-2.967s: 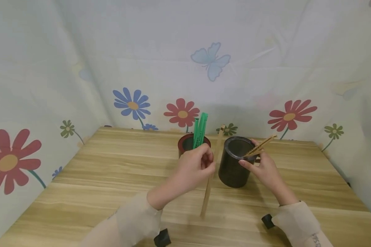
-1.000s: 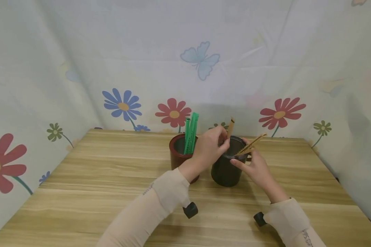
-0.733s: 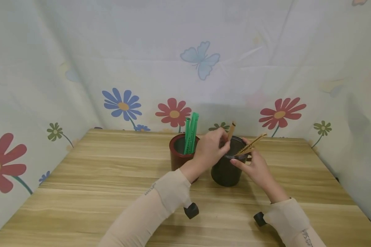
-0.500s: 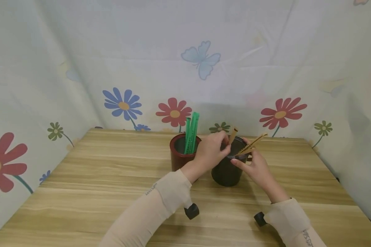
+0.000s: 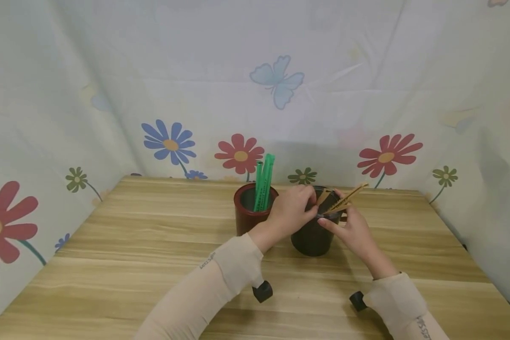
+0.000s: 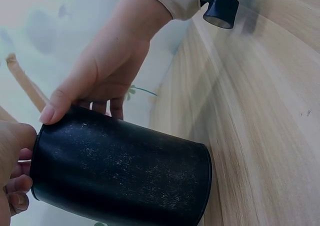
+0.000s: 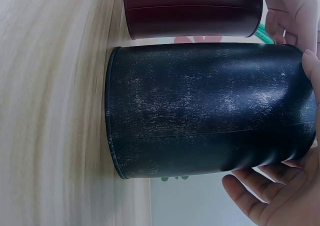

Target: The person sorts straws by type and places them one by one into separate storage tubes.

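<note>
A black cylindrical cup point(image 5: 312, 239) stands upright on the wood-grain table. My right hand point(image 5: 357, 233) grips it near the rim, thumb on the near side. Several slim brown paper-wrapped sticks point(image 5: 351, 194) lean out of the cup toward the right. At the left of the rim, my left hand point(image 5: 292, 208) pinches one more brown paper-wrapped stick point(image 5: 324, 195), whose top end shows just above the fingers; its lower part is hidden inside the cup. In the left wrist view the right thumb and fingers spread around the cup's point(image 6: 120, 171) upper end.
To the left of the black cup stands a dark red cup point(image 5: 245, 221) holding several green wrapped sticks point(image 5: 263, 184) with dark print. The two cups stand close together. Behind the table point(image 5: 153, 226) hangs a flowered curtain point(image 5: 204, 85).
The left hand has brought a long brown stick from beside the red cup over to the black cup and lowered it in. The right hand has kept its hold on the black cup.
</note>
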A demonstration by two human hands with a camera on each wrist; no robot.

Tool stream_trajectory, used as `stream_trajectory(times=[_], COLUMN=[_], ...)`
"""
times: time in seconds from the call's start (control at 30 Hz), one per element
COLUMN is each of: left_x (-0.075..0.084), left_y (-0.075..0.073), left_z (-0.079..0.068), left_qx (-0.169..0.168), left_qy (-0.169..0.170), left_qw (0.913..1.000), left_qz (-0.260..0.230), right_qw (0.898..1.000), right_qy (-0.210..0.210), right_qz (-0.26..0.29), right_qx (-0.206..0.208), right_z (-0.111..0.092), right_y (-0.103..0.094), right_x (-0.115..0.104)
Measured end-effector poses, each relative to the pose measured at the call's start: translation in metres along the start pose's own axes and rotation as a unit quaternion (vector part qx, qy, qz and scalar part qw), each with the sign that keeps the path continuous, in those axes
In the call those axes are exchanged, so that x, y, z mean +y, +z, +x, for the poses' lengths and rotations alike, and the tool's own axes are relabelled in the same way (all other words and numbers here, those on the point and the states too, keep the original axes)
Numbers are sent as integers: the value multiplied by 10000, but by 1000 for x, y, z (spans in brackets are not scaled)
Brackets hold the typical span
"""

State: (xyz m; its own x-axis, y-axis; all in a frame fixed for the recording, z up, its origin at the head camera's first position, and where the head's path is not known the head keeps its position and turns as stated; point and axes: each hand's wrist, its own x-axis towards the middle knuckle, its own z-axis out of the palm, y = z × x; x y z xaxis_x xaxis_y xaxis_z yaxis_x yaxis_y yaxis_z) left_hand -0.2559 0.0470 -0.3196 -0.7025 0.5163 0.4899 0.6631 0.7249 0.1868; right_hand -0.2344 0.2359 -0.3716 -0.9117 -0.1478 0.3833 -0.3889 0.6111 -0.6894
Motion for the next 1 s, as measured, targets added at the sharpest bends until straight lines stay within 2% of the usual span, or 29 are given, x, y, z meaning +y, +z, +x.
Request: stream_trajectory(times=[0.3, 0.67, 0.8, 1.0], left_x=[0, 1, 1, 2], left_y=[-3, -12, -16, -20], left_z=[-3, -11, -18, -28], left_qx=[-1, -276, -189, 101], left_qy=[199, 271, 321, 648], left_qw=[9997, 9992, 9993, 9977], left_qz=[146, 46, -26, 175], right_qw=[10000, 9999, 9998, 9998], right_qy=[-31, -98, -47, 97], right_qz=[32, 103, 150, 63], right_qx=[-63, -86, -127, -140], right_z=[1, 2, 2, 0], right_y=[1, 3, 2, -2], right_x=[-4, -5, -7, -4])
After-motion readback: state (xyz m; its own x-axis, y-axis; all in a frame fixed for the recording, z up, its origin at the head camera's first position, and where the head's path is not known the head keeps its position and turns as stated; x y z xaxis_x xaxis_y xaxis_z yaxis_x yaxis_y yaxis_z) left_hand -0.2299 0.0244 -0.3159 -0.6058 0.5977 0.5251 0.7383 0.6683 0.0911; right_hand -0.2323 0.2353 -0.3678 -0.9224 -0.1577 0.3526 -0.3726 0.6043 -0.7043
